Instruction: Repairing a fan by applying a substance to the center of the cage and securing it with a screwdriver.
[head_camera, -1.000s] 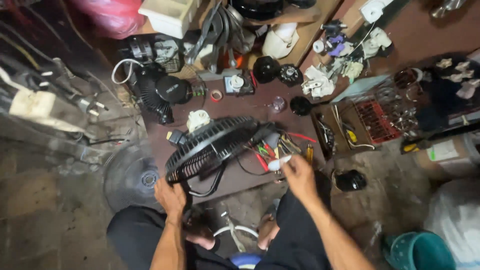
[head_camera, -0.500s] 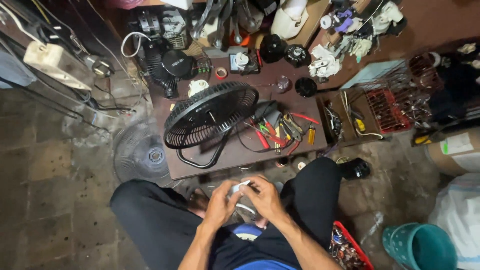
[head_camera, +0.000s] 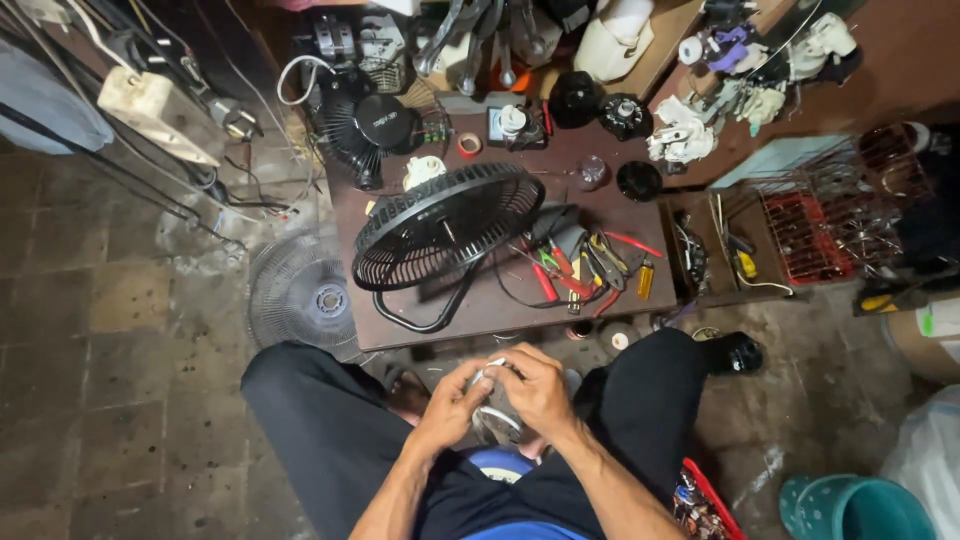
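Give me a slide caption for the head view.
Both hands, left hand and right hand, hold a small white part below the black fan.

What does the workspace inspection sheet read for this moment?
Surface: low brown table, crowded.
Job's things: small pale part held in both hands over the lap.
Clutter: black fan, pliers, tape roll, motor parts.
Grips: left hand and right hand closed on the part.
Cables: white cord behind the table.
Surroundings: tiled floor, loose fan guard, teal bucket.
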